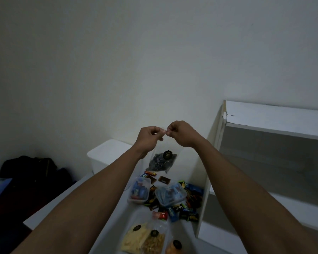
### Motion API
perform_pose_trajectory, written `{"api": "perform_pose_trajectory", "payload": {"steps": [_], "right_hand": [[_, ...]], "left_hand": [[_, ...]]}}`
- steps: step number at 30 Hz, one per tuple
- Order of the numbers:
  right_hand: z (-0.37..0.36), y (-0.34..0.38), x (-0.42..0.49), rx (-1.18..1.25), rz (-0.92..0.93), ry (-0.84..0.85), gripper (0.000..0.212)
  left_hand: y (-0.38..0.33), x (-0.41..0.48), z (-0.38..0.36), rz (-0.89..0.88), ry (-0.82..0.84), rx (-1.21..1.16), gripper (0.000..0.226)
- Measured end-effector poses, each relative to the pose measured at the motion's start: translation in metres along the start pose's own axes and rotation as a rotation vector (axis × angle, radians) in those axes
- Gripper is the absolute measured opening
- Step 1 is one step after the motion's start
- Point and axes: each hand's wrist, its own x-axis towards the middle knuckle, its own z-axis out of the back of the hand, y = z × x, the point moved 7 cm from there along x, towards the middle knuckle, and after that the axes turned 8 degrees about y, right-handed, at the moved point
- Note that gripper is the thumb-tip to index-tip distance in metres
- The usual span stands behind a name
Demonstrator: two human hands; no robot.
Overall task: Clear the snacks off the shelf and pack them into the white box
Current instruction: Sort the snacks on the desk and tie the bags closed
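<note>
Both forearms extended, raised; left hand (149, 138) and right hand (182, 133) nearly touching, fingertips pinching clear bag (162, 162) top.

Snacks, containers and hands, counted.

Two hands show mid-frame, the left hand (149, 138) and the right hand (180, 133), with one clear bag of dark biscuits (162, 160) pinched between them. Below it are two clear plastic tubs, the left tub (139, 189) and the right tub (170, 195), and above the tubs two flat brown sachets (164, 180) (151, 179). Along the bottom edge lie three more clear bags: one yellow crisp bag (134, 239), one brown snack bag (153, 242) and one orange bag (174, 247), which is partly cut off. The loose wrapped sweets (191, 198) around the tubs overlap too much to count. There is one white box (106, 154) left of centre, one white shelf unit (275, 116) at the right, and one dark bag (28, 165) at the left edge.
</note>
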Motion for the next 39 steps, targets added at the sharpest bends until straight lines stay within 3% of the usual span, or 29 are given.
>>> {"api": "perform_pose_trajectory", "payload": {"steps": [6, 12, 22, 29, 39], "right_hand": [[-0.002, 0.000, -0.002, 0.074, 0.006, -0.033, 0.019], [-0.002, -0.002, -0.003, 0.104, 0.002, -0.019, 0.019], [-0.005, -0.004, -0.005, 0.125, 0.045, 0.037, 0.012], [-0.006, -0.003, -0.005, 0.141, 0.069, -0.024, 0.014], [-0.002, -0.012, -0.014, 0.285, 0.096, -0.034, 0.018]], "left_hand": [[-0.004, -0.006, 0.009, -0.023, -0.019, 0.021, 0.014], [-0.004, -0.011, 0.014, -0.012, -0.033, -0.104, 0.009], [-0.002, -0.011, 0.013, 0.002, -0.048, -0.128, 0.031], [-0.004, -0.012, 0.003, -0.024, -0.006, -0.109, 0.043], [-0.006, -0.009, 0.008, -0.016, -0.027, -0.092, 0.029]]}}
